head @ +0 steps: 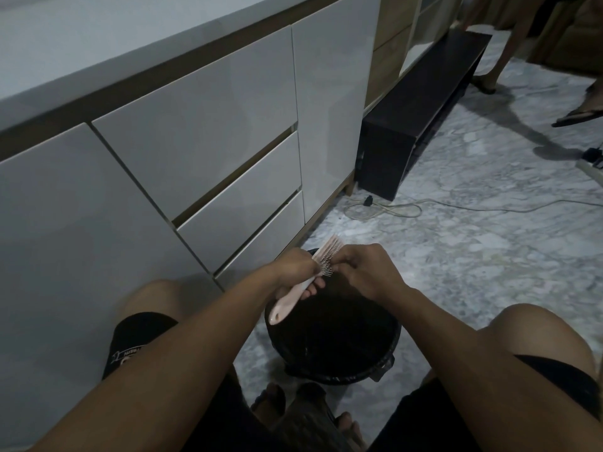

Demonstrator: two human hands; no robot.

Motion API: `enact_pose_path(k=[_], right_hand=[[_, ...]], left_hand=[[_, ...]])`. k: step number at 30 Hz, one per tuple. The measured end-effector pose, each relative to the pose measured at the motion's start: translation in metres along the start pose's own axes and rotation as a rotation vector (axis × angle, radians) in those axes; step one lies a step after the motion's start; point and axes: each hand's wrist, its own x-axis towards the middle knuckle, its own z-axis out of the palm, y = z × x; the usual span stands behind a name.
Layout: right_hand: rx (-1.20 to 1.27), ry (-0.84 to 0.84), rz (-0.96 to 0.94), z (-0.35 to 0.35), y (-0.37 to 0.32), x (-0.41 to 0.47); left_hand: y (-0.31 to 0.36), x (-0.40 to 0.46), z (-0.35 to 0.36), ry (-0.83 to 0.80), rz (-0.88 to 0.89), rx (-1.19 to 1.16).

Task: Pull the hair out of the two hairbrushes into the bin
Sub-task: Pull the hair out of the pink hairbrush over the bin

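Dim, soft, slightly blurred view, with wide-angle bending at edges.

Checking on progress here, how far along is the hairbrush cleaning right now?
Nothing visibly finished. In hand: left hand holds the pink hairbrush over the black bin while the right hand picks at its bristles. The second brush is not in view, so it seems left.

A single wide-angle camera sat on the person's head, looking forward and steeply down past both forearms, close to the hands. It faced the grey marbled stone floor [473, 256], with the pale glossy flat-fronted cabinet [195, 132] running along the left. No second view overlapped it.
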Motion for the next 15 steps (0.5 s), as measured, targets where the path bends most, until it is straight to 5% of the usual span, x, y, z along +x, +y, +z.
enact_pose_path(k=[7, 15], right_hand=[[-0.033, 0.101, 0.1, -0.01, 0.011, 0.004], [0.045, -0.035, -0.014, 0.002, 0.004, -0.001]], left_hand=[[-0.006, 0.001, -0.005, 0.042, -0.025, -0.018], [0.0, 0.0, -0.003, -0.003, -0.009, -0.068]])
